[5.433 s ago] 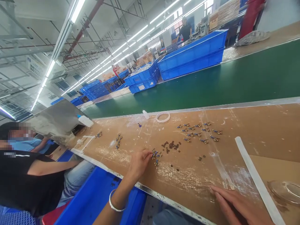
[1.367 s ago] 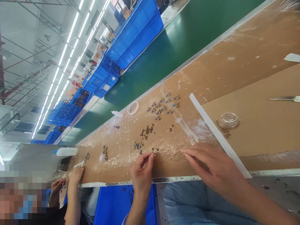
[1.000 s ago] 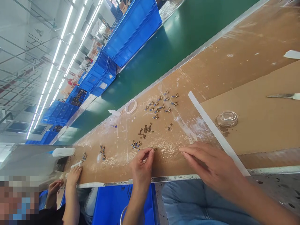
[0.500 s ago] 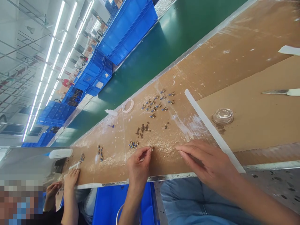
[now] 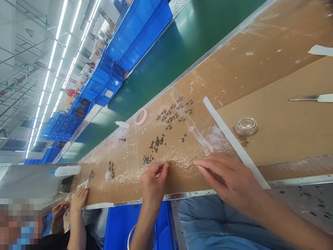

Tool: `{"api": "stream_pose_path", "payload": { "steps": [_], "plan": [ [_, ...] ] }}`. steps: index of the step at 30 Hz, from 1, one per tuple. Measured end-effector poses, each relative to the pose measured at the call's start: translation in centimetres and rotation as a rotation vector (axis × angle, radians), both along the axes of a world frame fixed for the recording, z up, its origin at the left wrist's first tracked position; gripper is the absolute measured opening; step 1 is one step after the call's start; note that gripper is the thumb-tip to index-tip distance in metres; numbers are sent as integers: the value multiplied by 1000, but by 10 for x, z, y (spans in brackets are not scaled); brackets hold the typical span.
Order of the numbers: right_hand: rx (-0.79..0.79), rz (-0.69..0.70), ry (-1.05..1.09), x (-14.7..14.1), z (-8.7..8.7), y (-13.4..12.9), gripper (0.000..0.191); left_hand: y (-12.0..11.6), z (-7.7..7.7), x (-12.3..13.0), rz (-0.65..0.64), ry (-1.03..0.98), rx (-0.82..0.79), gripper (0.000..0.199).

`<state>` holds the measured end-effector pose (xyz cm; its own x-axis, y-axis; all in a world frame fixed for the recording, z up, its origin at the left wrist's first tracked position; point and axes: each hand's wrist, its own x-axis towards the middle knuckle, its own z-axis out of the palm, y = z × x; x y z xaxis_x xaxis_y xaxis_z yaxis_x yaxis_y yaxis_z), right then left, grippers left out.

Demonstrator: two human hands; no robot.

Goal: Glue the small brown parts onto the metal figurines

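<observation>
Well to the left of the left hand's fingers, a co-worker's hand (image 5: 79, 199) rests on the brown tabletop (image 5: 197, 182), near a white bottle (image 5: 67, 171) with a blue tip. Nearer those fingers lie a tight clump (image 5: 91, 175) and a short column of blue-and-gold figures (image 5: 111, 170). Up and to the left of the fingers are a small white bottle (image 5: 122, 124), a lone bluish piece (image 5: 122, 139) and a white ring (image 5: 140, 116). Just left of the fingertips sits a bunch of blue-and-gold figures (image 5: 147, 159) with thin dark projections.

The left hand (image 5: 153, 182) pinches a small piece (image 5: 168, 163) between thumb and forefinger, low over the tabletop; a brownish-gold bit shows, the rest hidden by the fingers. Beyond them are small dark brown discs (image 5: 157, 141), some piled, and farther out a spread of blue-and-gold figures (image 5: 174, 111).

The right hand (image 5: 225, 173) hovers to the right, its thumb and forefinger tips close together; whether they grip anything cannot be told. Past its fingers come a white strip (image 5: 234, 140), a clear round dish (image 5: 245, 126) and a knife (image 5: 312, 98).
</observation>
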<state>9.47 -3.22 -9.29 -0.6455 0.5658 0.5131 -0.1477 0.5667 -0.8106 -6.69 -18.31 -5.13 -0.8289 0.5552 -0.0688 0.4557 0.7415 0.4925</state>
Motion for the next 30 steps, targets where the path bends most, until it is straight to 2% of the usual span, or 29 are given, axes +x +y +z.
{"api": "stream_pose_path", "payload": {
  "steps": [11,20,24,27,30],
  "plan": [
    [-14,16,16,0,-2,-1,17,4,2,-1,-1,26,-83,27],
    [-26,14,6,-1,-1,0,14,11,8,0,-217,193,-187,22],
    [-14,-12,19,0,1,0,14,13,11,-5,-247,185,-227,21],
    [-31,-10,26,-1,1,0,15,11,14,-3,-210,123,-114,19],
    [-43,17,22,-4,-1,0,16,9,17,11,-123,3,122,17]
  ]
}}
